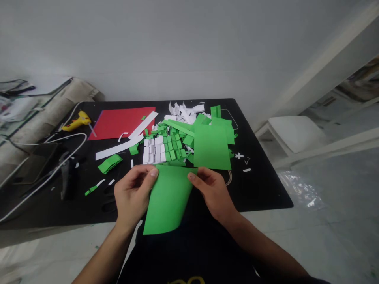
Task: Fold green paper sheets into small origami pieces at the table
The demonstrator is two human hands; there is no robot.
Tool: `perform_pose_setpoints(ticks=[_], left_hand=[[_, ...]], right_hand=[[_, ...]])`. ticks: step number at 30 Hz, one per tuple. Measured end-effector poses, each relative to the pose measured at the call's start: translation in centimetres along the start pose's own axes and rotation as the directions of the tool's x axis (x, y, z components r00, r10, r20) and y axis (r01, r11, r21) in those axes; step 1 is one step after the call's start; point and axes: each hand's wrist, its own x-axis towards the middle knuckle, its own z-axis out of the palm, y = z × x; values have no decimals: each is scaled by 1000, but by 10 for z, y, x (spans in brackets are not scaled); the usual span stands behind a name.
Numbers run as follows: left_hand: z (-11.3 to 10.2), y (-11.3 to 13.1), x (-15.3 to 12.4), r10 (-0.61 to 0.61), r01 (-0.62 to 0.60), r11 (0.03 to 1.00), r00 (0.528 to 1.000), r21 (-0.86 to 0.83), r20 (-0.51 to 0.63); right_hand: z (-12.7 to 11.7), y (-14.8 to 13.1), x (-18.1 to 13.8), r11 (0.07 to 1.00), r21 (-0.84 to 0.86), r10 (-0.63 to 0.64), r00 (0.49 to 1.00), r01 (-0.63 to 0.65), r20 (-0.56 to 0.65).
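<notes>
A green paper sheet (167,201) is curved over itself above my lap, at the near edge of the black table (260,185). My left hand (134,193) pinches its upper left corner, thumb on top. My right hand (211,189) pinches its upper right corner. Just beyond my hands lies a flat green sheet (211,148). Left of it sits a woven patch of green and white paper squares (162,150), with loose green strips (177,127) and white scraps (185,110) behind.
A red sheet (121,122) lies at the back left with long white strips (124,145) across it. A yellow glue gun (77,120) and white cables (44,173) occupy the left side. A folded green strip (109,163) lies near my left hand. A white stool (293,134) stands to the right.
</notes>
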Motion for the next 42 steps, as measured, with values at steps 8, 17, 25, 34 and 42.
perform_pose_setpoints(ticks=[8, 17, 25, 34, 42], left_hand=[[2, -4, -4, 26, -26, 1000, 999, -16, -18], [6, -1, -7, 61, -62, 998, 998, -34, -16], [11, 0, -6, 65, -67, 997, 997, -38, -38], [12, -3, -3, -56, 54, 990, 998, -133, -12], [-20, 3, 23, -27, 50, 998, 896, -39, 443]], right_hand=[[-9, -3, 2, 992, -88, -96, 992, 89, -76], [-17, -10, 10, 985, -111, -133, 991, 131, -15], [-11, -6, 7, 989, 2, -149, 985, 150, -84], [-5, 2, 8, 999, 52, -1, 999, -1, 41], [-26, -26, 16, 940, -335, 6, 981, 60, 192]])
